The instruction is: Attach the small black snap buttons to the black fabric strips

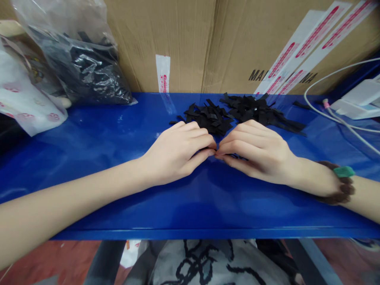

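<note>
My left hand [184,148] is closed in a pinch, thumb against forefinger, with a thin dark edge of a black strip between them. Its fingertips meet those of my right hand [258,148], which is pinched in the same way. A bit of black strip [242,157] shows under the right fingers; most of it is hidden. Just behind the left hand lies a pile of short black strips [209,118]. Behind the right hand is a second heap of black strips [255,107], some of them longer.
Both hands are over a blue tabletop [118,209]. A cardboard box [184,35] stands along the back. At left are a clear bag of black pieces [92,67] and a white printed bag [35,99]. A white cable [308,97] curves by a white device [359,99] at right.
</note>
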Demonstrator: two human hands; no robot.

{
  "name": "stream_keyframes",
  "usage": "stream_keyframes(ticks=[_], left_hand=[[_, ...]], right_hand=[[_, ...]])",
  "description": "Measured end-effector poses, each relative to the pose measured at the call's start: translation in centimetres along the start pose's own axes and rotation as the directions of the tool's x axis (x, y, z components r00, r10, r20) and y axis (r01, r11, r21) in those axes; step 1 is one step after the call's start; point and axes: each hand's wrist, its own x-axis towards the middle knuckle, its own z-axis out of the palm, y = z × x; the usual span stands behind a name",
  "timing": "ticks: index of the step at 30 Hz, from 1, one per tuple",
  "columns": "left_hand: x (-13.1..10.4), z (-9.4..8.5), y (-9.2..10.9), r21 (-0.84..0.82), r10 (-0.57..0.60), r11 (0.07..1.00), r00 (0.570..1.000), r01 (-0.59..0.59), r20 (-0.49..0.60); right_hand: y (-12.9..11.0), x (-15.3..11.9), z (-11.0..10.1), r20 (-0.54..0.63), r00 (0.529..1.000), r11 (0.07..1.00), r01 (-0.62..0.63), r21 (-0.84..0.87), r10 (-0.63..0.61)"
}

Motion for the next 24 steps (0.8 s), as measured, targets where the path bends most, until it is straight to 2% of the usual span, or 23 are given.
stream_keyframes(ticks=[7,16,21,24], left_hand=[[0.07,-0.08,0.07,-0.013,-0.003,1.000,0.996,0.002,-0.088],[0.07,0.02,0.00,-0.028,0.009,1.000,0.993,-0.012,-0.115],[0.02,-0.14,0.15,-0.054,-0.012,0.999,0.986,0.003,-0.168],[0.02,-0.11,0.11,-0.035,-0.027,0.999,0.986,0.022,-0.163]], right_hand=[[-0.23,-0.34,-0.01,-0.120,0.987,0.992,-0.112,-0.062,0.104],[-0.19,-0.10,-0.05,-0.110,0.983,0.984,-0.159,-0.085,0.149],[0.15,-0.23,0.17,-0.112,0.959,0.965,-0.262,0.001,0.260],[0.21,-0.28,0.14,-0.149,0.952,0.964,-0.265,0.037,0.267]])
